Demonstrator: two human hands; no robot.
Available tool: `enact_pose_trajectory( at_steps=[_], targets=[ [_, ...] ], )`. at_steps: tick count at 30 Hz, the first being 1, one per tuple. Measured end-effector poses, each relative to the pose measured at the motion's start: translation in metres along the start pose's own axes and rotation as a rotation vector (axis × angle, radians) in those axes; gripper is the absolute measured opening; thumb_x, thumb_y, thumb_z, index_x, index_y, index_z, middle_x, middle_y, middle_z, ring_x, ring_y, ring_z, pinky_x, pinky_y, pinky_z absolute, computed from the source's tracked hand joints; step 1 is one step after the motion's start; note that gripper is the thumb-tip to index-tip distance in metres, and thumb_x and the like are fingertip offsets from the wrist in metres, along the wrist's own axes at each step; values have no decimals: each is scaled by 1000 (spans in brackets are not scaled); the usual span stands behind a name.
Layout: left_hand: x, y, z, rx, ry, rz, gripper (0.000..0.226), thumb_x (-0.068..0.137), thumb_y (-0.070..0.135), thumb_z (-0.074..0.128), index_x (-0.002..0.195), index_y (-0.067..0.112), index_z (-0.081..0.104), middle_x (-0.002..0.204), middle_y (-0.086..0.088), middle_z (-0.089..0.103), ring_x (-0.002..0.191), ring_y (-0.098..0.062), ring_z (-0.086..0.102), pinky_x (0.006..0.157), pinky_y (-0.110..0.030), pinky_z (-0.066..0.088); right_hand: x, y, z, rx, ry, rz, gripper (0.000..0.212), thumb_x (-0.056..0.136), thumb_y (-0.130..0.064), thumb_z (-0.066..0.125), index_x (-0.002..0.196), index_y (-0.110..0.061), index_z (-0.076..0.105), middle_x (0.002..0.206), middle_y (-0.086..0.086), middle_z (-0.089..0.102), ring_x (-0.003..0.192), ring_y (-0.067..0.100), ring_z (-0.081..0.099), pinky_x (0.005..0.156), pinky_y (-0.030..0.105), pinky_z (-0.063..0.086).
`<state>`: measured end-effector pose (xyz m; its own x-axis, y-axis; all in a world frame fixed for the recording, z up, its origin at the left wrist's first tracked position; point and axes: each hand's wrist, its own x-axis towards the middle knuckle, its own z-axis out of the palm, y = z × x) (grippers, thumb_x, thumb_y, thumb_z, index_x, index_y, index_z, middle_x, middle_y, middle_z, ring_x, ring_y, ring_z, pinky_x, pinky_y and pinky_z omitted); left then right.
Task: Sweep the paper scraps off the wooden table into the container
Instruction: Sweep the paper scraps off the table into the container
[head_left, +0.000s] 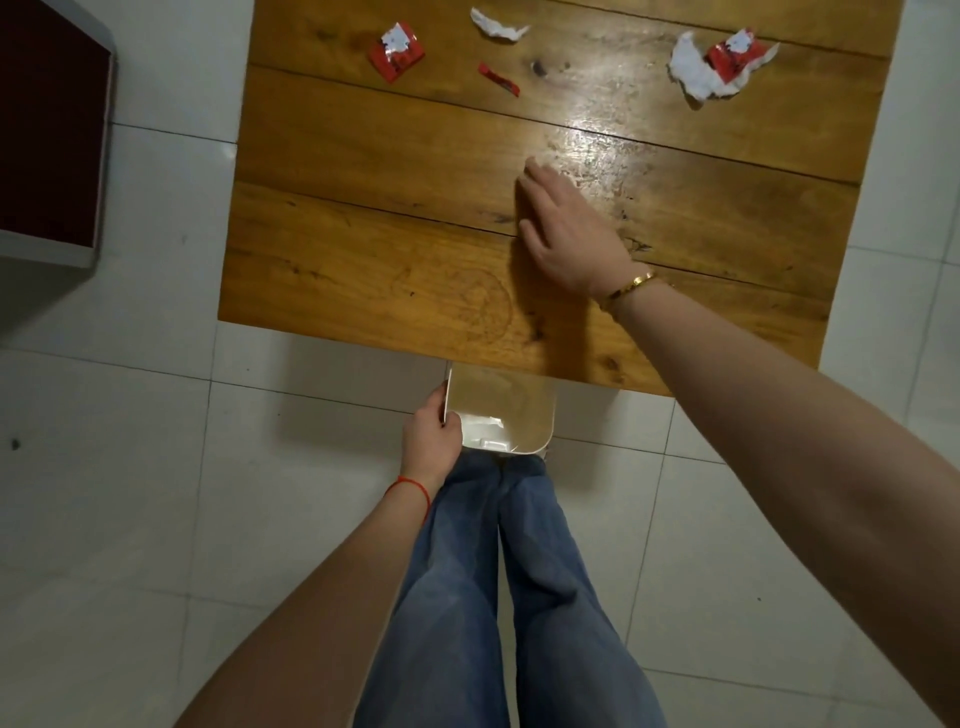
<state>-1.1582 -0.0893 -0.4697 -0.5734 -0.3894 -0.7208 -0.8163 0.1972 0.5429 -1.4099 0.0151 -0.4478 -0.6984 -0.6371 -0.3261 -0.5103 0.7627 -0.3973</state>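
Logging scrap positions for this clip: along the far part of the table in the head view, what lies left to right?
Red-and-white wrapper scrap → small red strip → white torn scrap → large white-and-red scrap.

place: home room | cues: white tiled floor (156, 467), wooden table (363, 249), dark-red cabinet (47, 130)

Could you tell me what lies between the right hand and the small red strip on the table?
Nothing: in the head view, only bare table separates the right hand from the red strip.

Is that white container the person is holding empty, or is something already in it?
Not empty: the container shows a few white scraps at its bottom, near the left hand.
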Motion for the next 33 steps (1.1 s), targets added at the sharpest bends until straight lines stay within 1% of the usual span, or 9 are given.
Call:
enact_pose_trajectory(
  at_steps=[3, 6, 8, 11, 13, 20, 24, 28, 33],
  targets=[
    [1, 0, -2, -8, -13, -10, 46, 89, 8, 43, 132, 20, 52, 104, -6, 70, 87, -21, 64, 79, -30, 51, -26, -9, 18, -28, -32, -125, 55, 100, -29, 33, 150, -13, 18, 160, 6, 14, 147, 20, 9, 120, 36, 9],
    [-2, 1, -4, 16, -15, -6, 47, 88, 6, 43, 131, 23, 53, 102, -4, 69, 82, -18, 61, 70, -22, 43, -72, -22, 41, -18, -89, -237, 56, 99, -29, 32, 150, -14, 18, 160, 5, 13, 146, 16, 3, 119, 34, 4],
    [-3, 1, -5, 38, -13, -5, 47, 87, 6, 44, 130, 23, 53, 105, -5, 69, 88, -22, 62, 72, -21, 42, -103, -33, 54, 14, -130, -279, 56, 98, -28, 33, 150, -15, 19, 159, 5, 16, 145, 14, 2, 118, 33, 1],
    [-8, 0, -6, 47, -15, -18, 45, 88, 7, 45, 131, 20, 53, 110, -9, 68, 97, -27, 63, 81, -27, 46, -141, -48, 71, 26, -199, -359, 54, 98, -23, 38, 149, -11, 24, 156, 8, 24, 147, 18, 10, 119, 32, 2],
    [-15, -1, -7, 57, -15, -25, 47, 87, 5, 44, 131, 19, 53, 107, -8, 68, 94, -26, 62, 78, -26, 44, -158, -55, 76, 60, -195, -370, 50, 97, -20, 41, 146, -8, 32, 151, 10, 36, 145, 22, 18, 120, 35, 7],
    [-52, 0, -16, 55, -46, -34, 44, 84, 2, 42, 123, 16, 58, 97, -9, 68, 85, -25, 61, 67, -23, 40, -191, -63, 57, 142, -30, -108, 47, 94, -22, 49, 139, -8, 43, 139, 10, 48, 132, 26, 40, 113, 37, 29],
    [-79, 7, -25, 103, -71, -37, 43, 85, 4, 42, 123, 15, 58, 92, -8, 66, 79, -22, 57, 67, -25, 39, -215, -66, 37, 154, 37, 33, 45, 93, -20, 52, 136, -9, 46, 135, 8, 51, 127, 24, 44, 110, 36, 33],
    [-109, 29, -37, 135, -66, -8, 40, 85, 7, 44, 120, 14, 59, 90, -5, 64, 82, -24, 59, 68, -25, 40, -246, -73, 12, 186, 104, 138, 42, 93, -20, 51, 133, -9, 48, 131, 8, 54, 125, 24, 44, 109, 36, 33],
    [-144, 71, -50, 156, -82, 119, 43, 85, 8, 44, 124, 20, 58, 95, -6, 68, 87, -26, 63, 77, -36, 54, -285, -87, -24, 256, 231, 253, 39, 92, -17, 52, 131, -9, 50, 125, 7, 57, 119, 22, 46, 103, 33, 36]
  ],
)
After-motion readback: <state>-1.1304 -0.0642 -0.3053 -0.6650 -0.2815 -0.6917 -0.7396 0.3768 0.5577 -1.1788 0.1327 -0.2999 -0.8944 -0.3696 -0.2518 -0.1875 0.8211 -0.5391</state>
